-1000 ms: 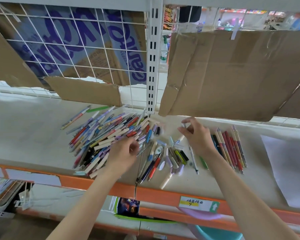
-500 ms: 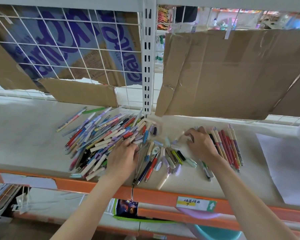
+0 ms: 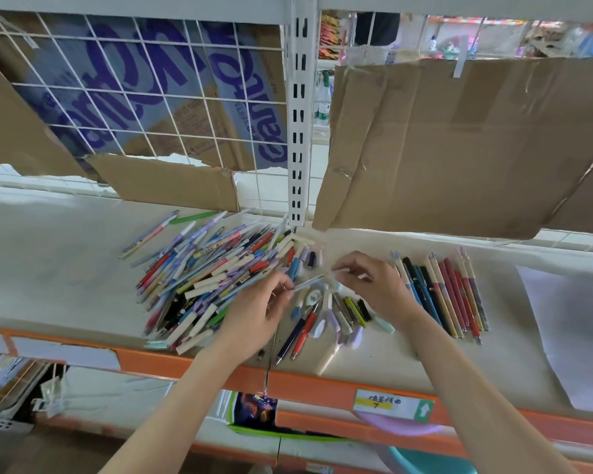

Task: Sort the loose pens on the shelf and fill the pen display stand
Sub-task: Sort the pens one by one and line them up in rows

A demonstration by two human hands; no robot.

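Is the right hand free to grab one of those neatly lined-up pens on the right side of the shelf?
Probably not at once: the right hand and the left hand pinch one pale pen between them. The lined-up pens lie uncovered just beside its wrist, though.

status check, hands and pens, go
Both hands on one pale blue pen: left hand pinches one end, right hand the other. Big mixed pen pile unsorted; neat row of red and dark pens right. Nothing blocking.

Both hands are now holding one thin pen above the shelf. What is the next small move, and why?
Probably lay the thin pen, pinched between left hand and right hand, beside the sorted row on the right. That row lies parallel, the big pile is still jumbled, and no display stand is visible.
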